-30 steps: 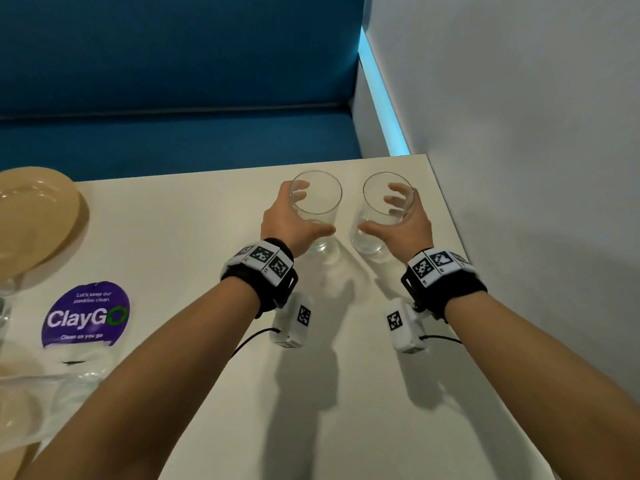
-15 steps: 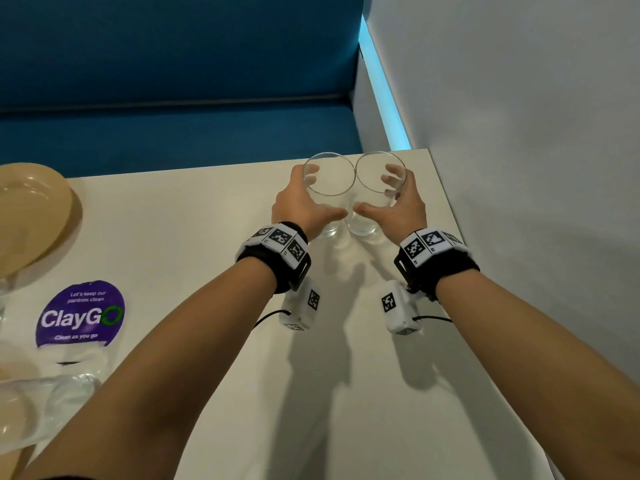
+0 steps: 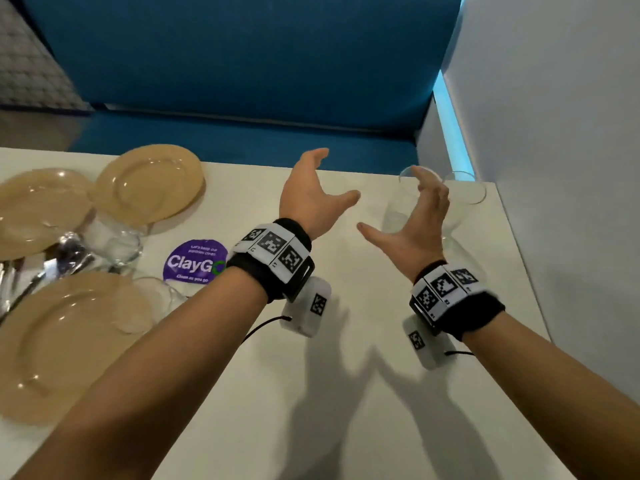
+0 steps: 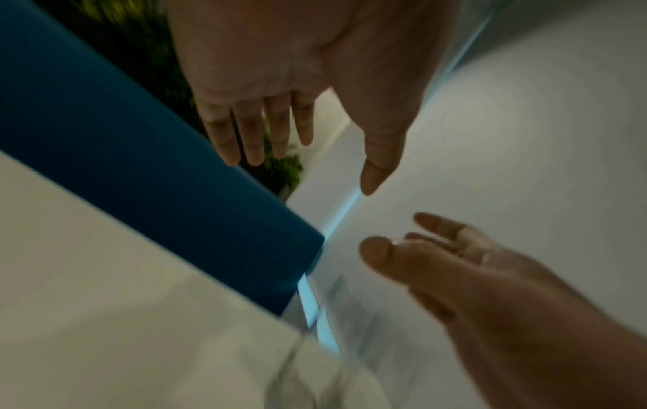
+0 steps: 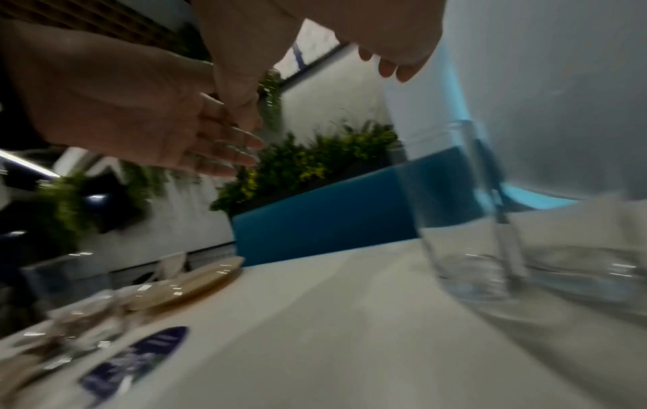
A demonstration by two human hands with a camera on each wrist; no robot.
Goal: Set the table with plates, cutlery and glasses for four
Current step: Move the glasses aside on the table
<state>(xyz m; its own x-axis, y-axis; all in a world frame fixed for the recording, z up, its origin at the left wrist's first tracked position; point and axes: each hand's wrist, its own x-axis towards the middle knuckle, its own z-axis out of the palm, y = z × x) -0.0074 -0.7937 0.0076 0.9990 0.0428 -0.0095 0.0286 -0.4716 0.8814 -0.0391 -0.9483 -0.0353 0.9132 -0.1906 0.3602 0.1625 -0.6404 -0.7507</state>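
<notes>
Fingers of both hands are spread and relaxed, holding nothing. From the head view, the left hand [image 3: 313, 197] hovers above the middle of the white table [image 3: 311, 393], thumb pointing right. The right hand [image 3: 414, 223] hovers just in front of two clear glasses [image 3: 465, 192], which stand side by side at the table's far right corner, close to the grey wall [image 3: 554, 133]; whether the hand touches the nearer glass cannot be told.

Only the head view shows the left part of the table: three tan plates [image 3: 149, 183], one at the far edge and two nearer the left edge. Between them lie two more glasses [image 3: 117, 242] on their sides, plus shiny cutlery [image 3: 41, 268], too blurred to count. A purple sticker [image 3: 195, 261] lies between plates and left wrist.

The left wrist view, blurred, shows both open hands palm toward palm, apart, before the blue bench [image 4: 140, 166]. The right wrist view alone shows the standing glasses close up, upright on the table, and green plants [image 5: 297, 163] beyond the bench.

Bare tabletop stretches from the hands to the near edge. The wall runs along the table's right edge; the bench lies past the far edge.
</notes>
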